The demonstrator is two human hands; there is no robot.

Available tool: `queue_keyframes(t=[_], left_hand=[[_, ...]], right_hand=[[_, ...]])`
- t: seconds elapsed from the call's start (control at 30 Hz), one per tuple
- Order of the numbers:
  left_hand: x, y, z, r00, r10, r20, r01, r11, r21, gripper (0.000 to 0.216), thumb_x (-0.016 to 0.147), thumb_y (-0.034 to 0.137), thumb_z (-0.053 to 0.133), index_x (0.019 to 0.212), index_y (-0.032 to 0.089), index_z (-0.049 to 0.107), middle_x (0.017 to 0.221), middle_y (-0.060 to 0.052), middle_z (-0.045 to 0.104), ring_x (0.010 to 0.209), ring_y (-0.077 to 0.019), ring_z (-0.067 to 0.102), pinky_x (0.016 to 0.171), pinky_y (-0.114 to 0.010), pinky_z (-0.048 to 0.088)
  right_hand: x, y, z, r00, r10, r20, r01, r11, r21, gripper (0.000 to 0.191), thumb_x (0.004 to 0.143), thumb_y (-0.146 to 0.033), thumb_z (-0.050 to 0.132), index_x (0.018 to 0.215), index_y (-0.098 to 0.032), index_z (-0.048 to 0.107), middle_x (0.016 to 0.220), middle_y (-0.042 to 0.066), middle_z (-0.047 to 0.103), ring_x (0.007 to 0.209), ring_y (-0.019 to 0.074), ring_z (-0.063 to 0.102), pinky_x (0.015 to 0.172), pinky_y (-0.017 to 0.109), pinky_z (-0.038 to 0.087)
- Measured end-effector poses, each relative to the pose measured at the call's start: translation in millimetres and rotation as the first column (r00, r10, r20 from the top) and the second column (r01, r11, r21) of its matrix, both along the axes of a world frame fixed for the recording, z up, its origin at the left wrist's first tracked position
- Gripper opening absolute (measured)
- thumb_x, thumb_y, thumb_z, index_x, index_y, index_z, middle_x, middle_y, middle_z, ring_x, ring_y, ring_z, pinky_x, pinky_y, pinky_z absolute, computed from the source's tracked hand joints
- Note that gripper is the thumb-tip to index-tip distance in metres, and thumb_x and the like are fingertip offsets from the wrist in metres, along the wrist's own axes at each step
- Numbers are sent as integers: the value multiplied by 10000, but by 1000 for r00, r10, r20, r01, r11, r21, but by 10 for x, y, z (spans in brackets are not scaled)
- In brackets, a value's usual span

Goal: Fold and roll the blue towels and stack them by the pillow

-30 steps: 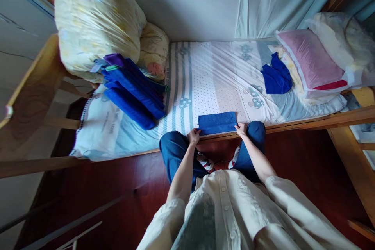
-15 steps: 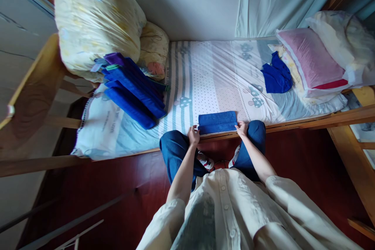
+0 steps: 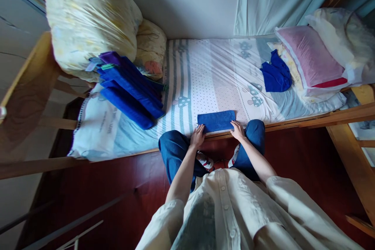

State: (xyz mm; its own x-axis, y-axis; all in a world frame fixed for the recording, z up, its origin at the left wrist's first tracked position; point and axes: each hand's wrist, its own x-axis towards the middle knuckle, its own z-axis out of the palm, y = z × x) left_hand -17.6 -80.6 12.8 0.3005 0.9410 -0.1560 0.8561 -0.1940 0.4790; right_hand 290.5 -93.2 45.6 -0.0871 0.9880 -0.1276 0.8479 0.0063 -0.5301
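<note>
A blue towel (image 3: 217,120), folded into a flat rectangle, lies at the front edge of the bed. My left hand (image 3: 198,136) rests at its near left corner, fingers stretched out and touching the cloth. At the near right corner my right hand (image 3: 237,129) lies with its fingers extended onto the towel. To the left, a pile of folded blue towels (image 3: 133,93) leans by the big bundle, with a purple one (image 3: 110,58) among them. A crumpled blue cloth (image 3: 276,73) sits at the right of the bed.
A large yellow flowered bundle (image 3: 90,19) and a smaller pillow (image 3: 150,47) stand at the left of the bed (image 3: 202,74). Pink cushion (image 3: 310,52) and a pale bag (image 3: 348,43) are at the right. Wooden rails frame both ends; a curtain (image 3: 281,0) hangs behind.
Both hands have gone from pinching the towel's near corners to lying with fingers stretched on its near edge. The towel looks flatter, its crosswise fold line less visible.
</note>
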Motion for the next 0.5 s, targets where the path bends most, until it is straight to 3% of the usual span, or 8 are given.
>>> queue_keyframes(t=[0.17, 0.33, 0.5], left_hand=[[-46, -5, -25, 995, -25, -92, 27, 1000, 12, 717, 852, -19, 353, 1539, 146, 471, 1608, -129, 456, 1530, -254, 368, 1265, -498, 276], [-34, -17, -10, 993, -42, -114, 45, 999, 26, 662, 889, 9, 344, 1523, 129, 493, 1578, -168, 486, 1505, -275, 411, 1252, -508, 286], [2, -20, 108, 992, -27, -123, 29, 1000, 12, 649, 876, 8, 367, 1482, 156, 545, 1520, -159, 558, 1454, -268, 483, 1199, -468, 375]], right_hand=[[13, 67, 21, 992, 57, 116, -50, 996, -69, 583, 894, -7, 529, 1458, -144, 581, 1529, 139, 562, 1469, 212, 476, 1232, 388, 404], [17, 202, 155, 949, 192, 252, -148, 972, -183, 559, 929, 31, 437, 1433, -146, 602, 1518, 155, 567, 1445, 235, 505, 1197, 398, 427], [-11, 211, 341, 920, 237, 313, -157, 952, -261, 544, 950, 5, 406, 1434, -149, 599, 1484, 169, 595, 1395, 259, 544, 1177, 386, 424]])
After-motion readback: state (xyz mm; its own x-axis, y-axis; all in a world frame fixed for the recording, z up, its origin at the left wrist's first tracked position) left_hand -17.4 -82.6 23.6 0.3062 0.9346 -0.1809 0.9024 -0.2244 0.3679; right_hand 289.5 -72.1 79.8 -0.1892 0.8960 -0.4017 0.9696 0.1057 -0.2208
